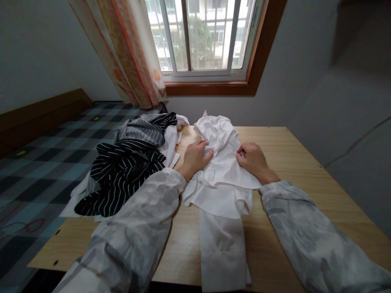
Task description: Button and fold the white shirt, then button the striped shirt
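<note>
Your left hand and right hand both rest on the white garment, each with fingers curled and pinching a fold of its cloth. The fabric is plain white and crumpled between your hands (a long flat strip trails back toward you). Just left of your left hand lies a black-and-white striped pile on the wooden table.
</note>
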Motion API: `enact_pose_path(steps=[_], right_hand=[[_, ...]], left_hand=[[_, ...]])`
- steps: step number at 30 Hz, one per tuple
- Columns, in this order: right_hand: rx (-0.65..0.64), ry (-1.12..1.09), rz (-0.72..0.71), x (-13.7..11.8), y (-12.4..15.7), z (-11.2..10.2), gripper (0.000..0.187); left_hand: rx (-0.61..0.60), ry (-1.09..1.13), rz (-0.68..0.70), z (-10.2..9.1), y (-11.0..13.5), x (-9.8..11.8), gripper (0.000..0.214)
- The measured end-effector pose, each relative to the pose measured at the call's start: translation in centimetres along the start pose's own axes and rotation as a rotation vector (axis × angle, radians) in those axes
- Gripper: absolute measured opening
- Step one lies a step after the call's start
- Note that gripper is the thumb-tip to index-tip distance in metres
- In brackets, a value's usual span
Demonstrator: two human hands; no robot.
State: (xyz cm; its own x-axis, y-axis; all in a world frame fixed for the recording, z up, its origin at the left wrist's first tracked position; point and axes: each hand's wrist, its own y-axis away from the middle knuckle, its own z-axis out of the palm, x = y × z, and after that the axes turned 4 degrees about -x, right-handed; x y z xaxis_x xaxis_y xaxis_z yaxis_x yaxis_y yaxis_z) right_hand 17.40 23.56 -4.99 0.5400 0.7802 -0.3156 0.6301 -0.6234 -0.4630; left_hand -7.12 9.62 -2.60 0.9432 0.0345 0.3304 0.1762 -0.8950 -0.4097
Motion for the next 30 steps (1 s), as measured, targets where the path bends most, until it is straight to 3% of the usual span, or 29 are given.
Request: enact_pose_path(steps=[21, 30], right_hand=[[-0.003, 0.011, -0.003, -0.2, 0.0, -0.2, 0.006], [0.020, 0.009, 0.057, 0.1, 0.1, -0.3, 0.010]], left_hand=[[-0.015, 0.000, -0.007, -0.2, 0.0, 0.2, 0.036], [-0.011, -0.001, -0.019, -1.1, -0.1, 0.3, 0.018]])
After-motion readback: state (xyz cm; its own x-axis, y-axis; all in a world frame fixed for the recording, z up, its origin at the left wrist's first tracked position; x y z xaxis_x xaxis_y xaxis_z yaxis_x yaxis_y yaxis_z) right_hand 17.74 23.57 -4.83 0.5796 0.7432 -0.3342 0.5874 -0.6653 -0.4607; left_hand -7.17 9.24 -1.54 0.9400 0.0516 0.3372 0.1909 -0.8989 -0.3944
